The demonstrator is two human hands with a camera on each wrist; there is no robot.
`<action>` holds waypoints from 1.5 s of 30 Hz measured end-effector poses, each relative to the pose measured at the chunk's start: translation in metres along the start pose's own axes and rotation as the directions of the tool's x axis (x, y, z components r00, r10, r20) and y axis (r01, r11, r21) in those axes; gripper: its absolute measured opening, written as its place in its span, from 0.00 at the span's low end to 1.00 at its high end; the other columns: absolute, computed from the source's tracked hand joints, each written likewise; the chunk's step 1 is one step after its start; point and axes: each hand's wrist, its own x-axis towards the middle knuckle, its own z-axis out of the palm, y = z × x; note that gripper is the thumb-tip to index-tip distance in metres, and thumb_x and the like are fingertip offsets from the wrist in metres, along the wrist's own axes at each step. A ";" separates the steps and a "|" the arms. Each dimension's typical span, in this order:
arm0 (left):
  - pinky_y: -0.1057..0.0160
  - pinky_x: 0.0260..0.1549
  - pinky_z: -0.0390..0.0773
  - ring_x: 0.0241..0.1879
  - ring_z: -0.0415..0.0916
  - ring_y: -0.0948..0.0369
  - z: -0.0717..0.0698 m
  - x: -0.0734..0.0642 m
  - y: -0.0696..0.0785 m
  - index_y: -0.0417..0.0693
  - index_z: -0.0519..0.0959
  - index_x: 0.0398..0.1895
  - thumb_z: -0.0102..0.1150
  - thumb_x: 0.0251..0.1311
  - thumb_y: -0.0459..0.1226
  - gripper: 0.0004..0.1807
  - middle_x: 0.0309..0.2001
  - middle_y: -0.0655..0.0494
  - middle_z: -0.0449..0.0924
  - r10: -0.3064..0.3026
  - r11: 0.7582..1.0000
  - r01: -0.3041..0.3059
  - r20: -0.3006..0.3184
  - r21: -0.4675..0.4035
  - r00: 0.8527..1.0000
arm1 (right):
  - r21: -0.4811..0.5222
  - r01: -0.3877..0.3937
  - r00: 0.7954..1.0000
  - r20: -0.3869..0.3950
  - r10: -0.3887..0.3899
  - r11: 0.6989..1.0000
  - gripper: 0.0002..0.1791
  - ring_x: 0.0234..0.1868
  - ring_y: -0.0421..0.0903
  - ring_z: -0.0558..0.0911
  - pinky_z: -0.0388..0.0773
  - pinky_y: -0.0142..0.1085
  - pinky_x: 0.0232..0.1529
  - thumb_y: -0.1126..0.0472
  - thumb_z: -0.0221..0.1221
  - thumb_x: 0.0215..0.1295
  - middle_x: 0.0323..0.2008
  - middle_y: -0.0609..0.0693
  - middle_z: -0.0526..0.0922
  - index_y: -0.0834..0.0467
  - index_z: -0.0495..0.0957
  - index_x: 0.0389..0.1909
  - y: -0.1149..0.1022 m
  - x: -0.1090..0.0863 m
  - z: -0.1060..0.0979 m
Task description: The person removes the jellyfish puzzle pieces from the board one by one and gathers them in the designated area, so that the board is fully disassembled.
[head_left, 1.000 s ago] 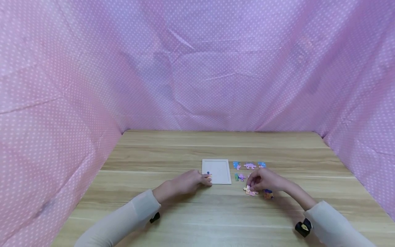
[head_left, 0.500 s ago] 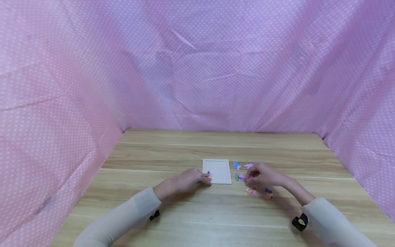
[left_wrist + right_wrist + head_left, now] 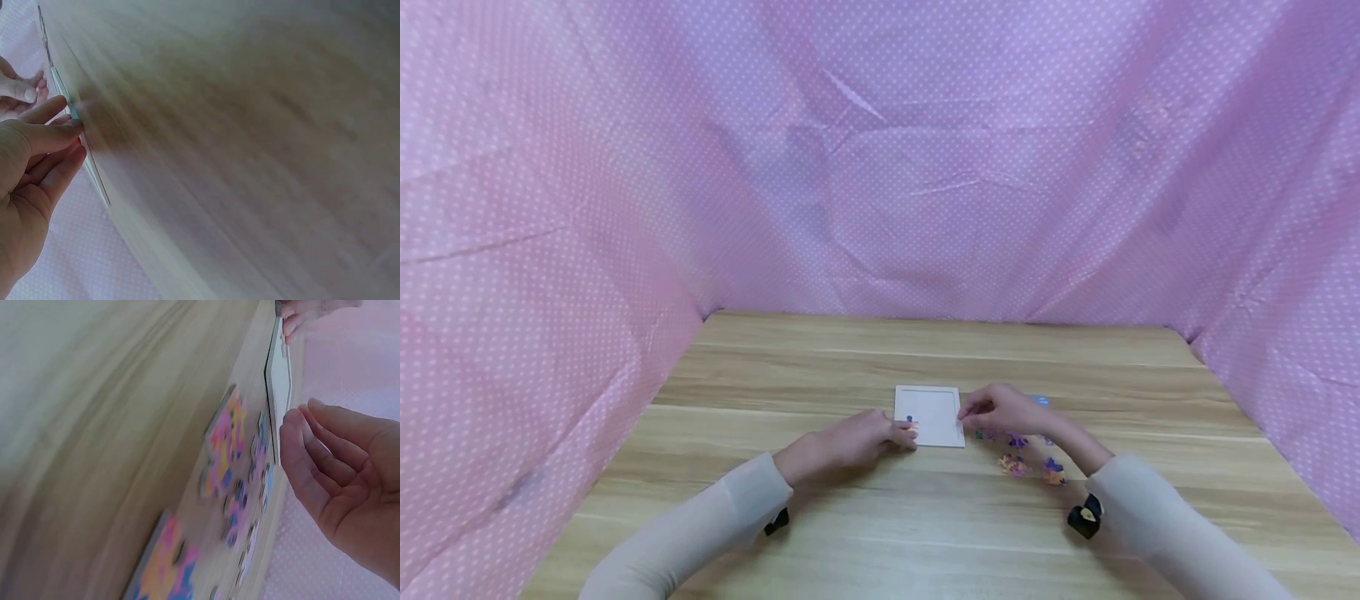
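A shallow white puzzle tray (image 3: 931, 408) lies flat on the table, with a small coloured puzzle piece (image 3: 910, 422) at its lower left corner. My left hand (image 3: 868, 435) grips that corner, thumb and fingers at the rim; the left wrist view shows the fingers (image 3: 62, 172) against the thin edge. At the tray's right rim is my right hand (image 3: 1000, 407), fingertips close together. Seen from the right wrist, its fingers (image 3: 300, 459) are loosely bent with nothing showing between them. Loose puzzle pieces (image 3: 1012, 465) lie below and behind this hand, some partly hidden.
Several printed pieces lie flat right of the tray, including a yellow and blue one (image 3: 1054, 472) nearest the right sleeve and a light blue one (image 3: 1039, 400) behind the right wrist. The wooden table (image 3: 820, 358) ends at a pink dotted cloth (image 3: 880, 208).
My right hand has left the loose pieces and moved leftward to the tray's right rim, uncovering pieces beneath it. The left hand has kept its place at the lower left corner.
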 end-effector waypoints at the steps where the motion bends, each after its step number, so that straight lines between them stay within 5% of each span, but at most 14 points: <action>1: 0.67 0.62 0.68 0.62 0.73 0.60 0.000 0.000 0.000 0.46 0.84 0.55 0.52 0.69 0.23 0.18 0.59 0.50 0.78 0.004 1.000 -0.004 -0.001 0.012 1.000 | -0.007 0.013 1.000 -0.001 -0.013 1.000 0.08 0.30 0.43 0.80 0.80 0.33 0.32 0.66 0.61 0.69 0.36 0.55 0.86 0.67 0.84 0.42 -0.001 0.003 0.001; 7: 0.68 0.56 0.74 0.56 0.78 0.63 -0.001 -0.002 0.000 0.46 0.87 0.49 0.55 0.70 0.28 0.14 0.55 0.51 0.82 0.048 0.998 -0.046 -0.046 0.053 0.998 | -0.041 0.024 1.000 0.008 -0.024 0.999 0.07 0.32 0.40 0.81 0.79 0.31 0.35 0.68 0.60 0.69 0.35 0.54 0.86 0.67 0.84 0.42 -0.010 0.026 0.009; 9: 0.73 0.49 0.76 0.47 0.80 0.69 -0.001 -0.002 -0.001 0.46 0.88 0.46 0.56 0.70 0.30 0.12 0.50 0.53 0.85 0.065 0.997 -0.062 -0.068 0.046 0.996 | -0.038 0.017 1.000 0.009 -0.016 0.999 0.07 0.33 0.42 0.81 0.80 0.32 0.35 0.68 0.60 0.69 0.35 0.55 0.86 0.68 0.84 0.43 -0.015 0.034 0.012; 14: 0.78 0.29 0.64 0.26 0.61 0.72 0.000 -0.001 -0.001 0.47 0.89 0.43 0.55 0.71 0.30 0.12 0.31 0.60 0.82 0.097 0.995 -0.094 -0.108 0.031 0.989 | -0.051 -0.003 1.000 -0.003 0.003 0.999 0.08 0.39 0.45 0.84 0.81 0.32 0.40 0.69 0.61 0.68 0.39 0.56 0.87 0.68 0.84 0.44 -0.023 0.049 0.020; 21: 0.79 0.28 0.61 0.25 0.59 0.73 0.001 -0.001 -0.002 0.49 0.89 0.40 0.55 0.69 0.26 0.14 0.26 0.63 0.73 0.085 0.996 -0.084 -0.100 0.016 0.991 | -0.078 0.024 1.000 -0.004 -0.025 0.997 0.10 0.41 0.47 0.85 0.81 0.33 0.44 0.71 0.63 0.64 0.39 0.58 0.87 0.71 0.83 0.44 -0.025 0.065 0.033; 30: 0.79 0.29 0.62 0.28 0.64 0.71 -0.001 0.002 -0.004 0.52 0.89 0.41 0.56 0.72 0.30 0.12 0.30 0.64 0.79 0.034 0.999 -0.032 -0.048 0.035 0.998 | -0.066 -0.012 0.999 0.039 0.015 0.998 0.15 0.38 0.41 0.82 0.80 0.29 0.42 0.72 0.67 0.59 0.38 0.55 0.85 0.71 0.82 0.47 -0.034 0.071 0.045; 39: 0.74 0.25 0.62 0.25 0.61 0.68 0.000 -0.001 0.005 0.52 0.87 0.35 0.59 0.62 0.23 0.14 0.25 0.67 0.74 0.062 0.956 -0.036 -0.078 0.292 0.995 | -0.139 0.031 0.999 0.046 -0.024 0.990 0.13 0.34 0.39 0.78 0.78 0.28 0.38 0.74 0.68 0.57 0.32 0.52 0.82 0.69 0.80 0.43 -0.031 0.073 0.051; 45: 0.73 0.23 0.60 0.23 0.58 0.68 0.004 0.000 0.005 0.53 0.84 0.29 0.58 0.60 0.23 0.15 0.21 0.69 0.66 0.076 0.955 -0.038 -0.117 0.294 0.990 | -0.173 0.025 0.999 0.038 -0.018 0.985 0.14 0.34 0.39 0.76 0.77 0.29 0.38 0.72 0.69 0.57 0.32 0.51 0.79 0.67 0.75 0.42 -0.035 0.072 0.050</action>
